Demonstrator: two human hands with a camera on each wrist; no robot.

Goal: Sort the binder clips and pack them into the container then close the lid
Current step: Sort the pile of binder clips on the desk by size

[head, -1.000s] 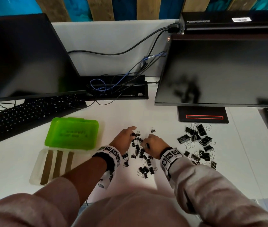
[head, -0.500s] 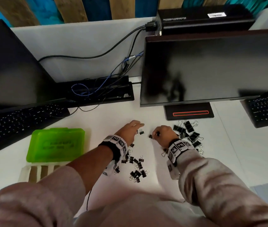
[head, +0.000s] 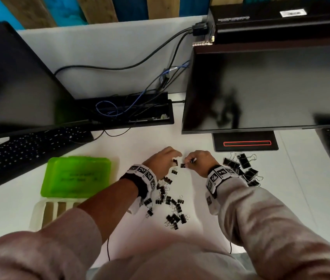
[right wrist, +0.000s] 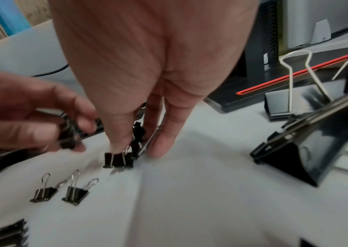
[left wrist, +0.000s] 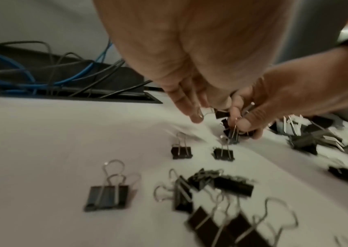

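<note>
We can read no writing: the dark print on the green lid (head: 77, 175) and the white label on the black box (head: 292, 12) above the right monitor (head: 261, 87) are too blurred. The desk (head: 311, 199) is white, with a grey partition and blue-and-wood wall slats behind, a second monitor (head: 14, 81), a keyboard (head: 18, 150) and a cable tray (head: 131, 110) with blue and black wires.

The binder clips are black with silver wire handles. Small clips (head: 173, 209) lie scattered below and behind our fingertips, toward our body; large clips (head: 240, 166) are heaped just right of our right wrist. The pale divided container (head: 39, 213) sits well left of our fingers, the lid touching its far edge.

Our left hand (head: 163, 161) has its fingers curled round a few small clips. Our right hand (head: 198, 161) pinches a bunch of small clips against the desk, fingertips (right wrist: 160, 147) touching the surface. The two hands are nearly touching.
</note>
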